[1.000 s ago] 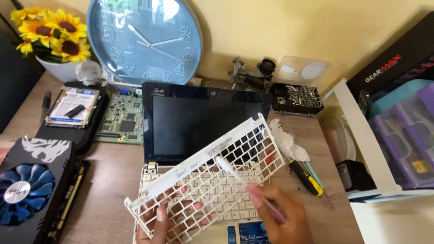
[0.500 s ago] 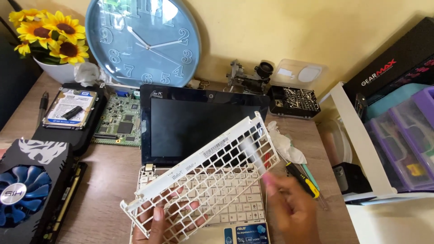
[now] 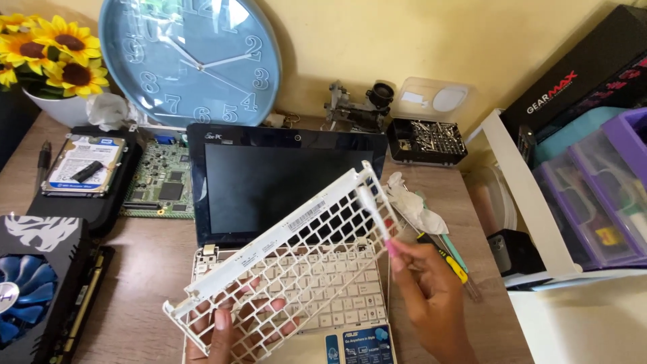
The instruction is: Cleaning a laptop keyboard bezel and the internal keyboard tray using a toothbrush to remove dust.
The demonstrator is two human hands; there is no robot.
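Observation:
My left hand (image 3: 232,330) holds a white plastic keyboard frame (image 3: 290,263) from underneath, tilted up over the white keyboard of a small open laptop (image 3: 283,182). Fingers show through the frame's grid holes. My right hand (image 3: 431,296) grips a thin white brush with a pink handle (image 3: 376,217); its head rests against the frame's upper right edge. The laptop's dark screen stands upright behind the frame.
A blue wall clock (image 3: 189,61) and sunflowers (image 3: 54,61) stand at the back. A hard drive (image 3: 84,165), a green circuit board (image 3: 162,189) and a graphics card (image 3: 34,283) lie left. A screwdriver (image 3: 441,256), a bit case (image 3: 428,138) and storage drawers (image 3: 593,195) are right.
The brush has travelled from the frame's lower middle up to its upper right edge, with my right hand following. The frame stays tilted in my left hand.

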